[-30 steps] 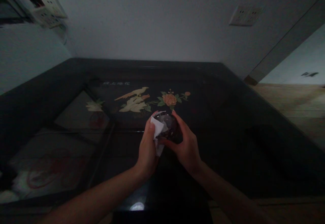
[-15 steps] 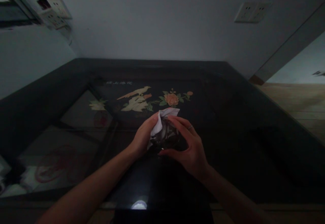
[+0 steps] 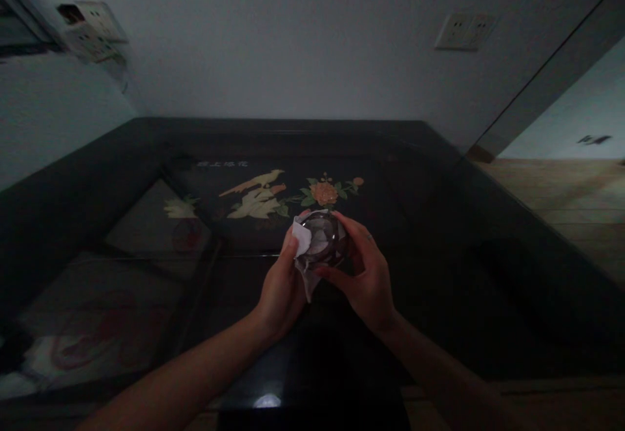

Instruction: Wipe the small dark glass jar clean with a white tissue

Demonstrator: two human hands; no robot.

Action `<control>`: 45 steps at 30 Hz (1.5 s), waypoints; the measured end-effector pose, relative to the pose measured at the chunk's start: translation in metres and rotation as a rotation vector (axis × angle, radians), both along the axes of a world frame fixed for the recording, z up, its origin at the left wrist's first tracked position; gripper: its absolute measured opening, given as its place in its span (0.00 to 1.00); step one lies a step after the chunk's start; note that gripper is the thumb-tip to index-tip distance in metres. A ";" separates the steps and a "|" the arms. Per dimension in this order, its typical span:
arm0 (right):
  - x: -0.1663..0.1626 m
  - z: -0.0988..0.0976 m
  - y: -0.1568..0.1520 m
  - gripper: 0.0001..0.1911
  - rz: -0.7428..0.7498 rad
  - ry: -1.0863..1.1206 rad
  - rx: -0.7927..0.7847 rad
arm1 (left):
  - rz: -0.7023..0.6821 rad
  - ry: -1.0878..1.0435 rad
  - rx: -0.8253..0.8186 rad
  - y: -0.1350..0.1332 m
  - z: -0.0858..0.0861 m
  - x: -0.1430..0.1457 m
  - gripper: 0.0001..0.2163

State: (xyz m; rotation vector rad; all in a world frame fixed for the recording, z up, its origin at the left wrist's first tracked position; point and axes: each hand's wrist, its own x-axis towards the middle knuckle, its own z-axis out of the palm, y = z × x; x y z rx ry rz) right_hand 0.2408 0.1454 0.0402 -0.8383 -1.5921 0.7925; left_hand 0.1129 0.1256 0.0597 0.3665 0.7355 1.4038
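Note:
Between my hands, above the dark tabletop point(image 3: 254, 275), is a small round see-through glass vessel point(image 3: 328, 237), its circular end turned up toward me. Its exact kind is hard to make out in the dim light. My left hand point(image 3: 280, 291) presses a white tissue point(image 3: 302, 238) against the glass's left side, and a loose corner hangs below. The thumb lies on the tissue; the other left fingers are mostly hidden behind. My right hand point(image 3: 372, 280) grips the glass from the right, thumb at the near side and fingers around the far side.
Set in the glossy tabletop is a picture of a bird point(image 3: 258, 182) and an orange flower point(image 3: 324, 193). A pale wall rises behind, with sockets at right point(image 3: 465, 31) and a power strip point(image 3: 92, 41) at left. Wooden floor point(image 3: 561, 190) shows beyond the right edge.
The glass has turned so its round end faces up toward me. My left hand has shifted lower around it, and the tissue now hangs down below. The view has moved slightly.

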 end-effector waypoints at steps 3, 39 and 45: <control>-0.001 0.001 -0.001 0.36 0.066 -0.027 -0.014 | 0.030 0.062 0.057 0.003 0.002 -0.004 0.16; -0.001 0.004 0.002 0.35 0.355 0.118 -0.211 | -0.267 0.212 0.186 0.024 0.011 -0.032 0.17; 0.001 0.000 0.007 0.36 0.224 0.120 -0.198 | 0.060 0.103 0.065 0.009 -0.001 -0.010 0.16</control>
